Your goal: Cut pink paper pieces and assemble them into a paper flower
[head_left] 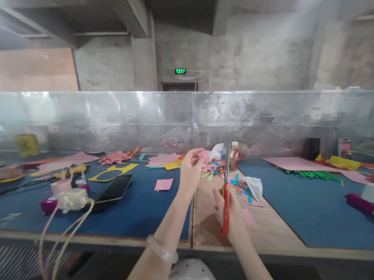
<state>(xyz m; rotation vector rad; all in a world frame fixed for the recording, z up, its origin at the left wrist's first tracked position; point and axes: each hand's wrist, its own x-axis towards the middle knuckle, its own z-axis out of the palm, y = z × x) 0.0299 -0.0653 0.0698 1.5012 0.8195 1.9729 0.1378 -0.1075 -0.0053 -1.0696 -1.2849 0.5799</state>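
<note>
My left hand (pixel 192 167) is raised over the table with its fingertips pinched on a small piece of pink paper (pixel 205 156). In my right hand (pixel 235 215) are scissors with red handles (pixel 226 212), their long blades pointing up and away from me. The blades stand to the right of the pink paper, apart from it. Behind and below my hands lies a heap of coloured paper scraps (pixel 241 187) with a crumpled white tissue (pixel 254 187). A small stack of pink squares (pixel 163 184) rests on the blue mat to the left.
On the left are a black phone (pixel 115 188), a power strip (pixel 50 205) with plugs and cables, and a yellow sheet with round cut-outs (pixel 95 178). A bottle (pixel 234 156) stands behind the scraps. Green strips (pixel 311 176) and a purple power strip (pixel 367 204) lie right. Another person's hand (pixel 3 174) shows far left.
</note>
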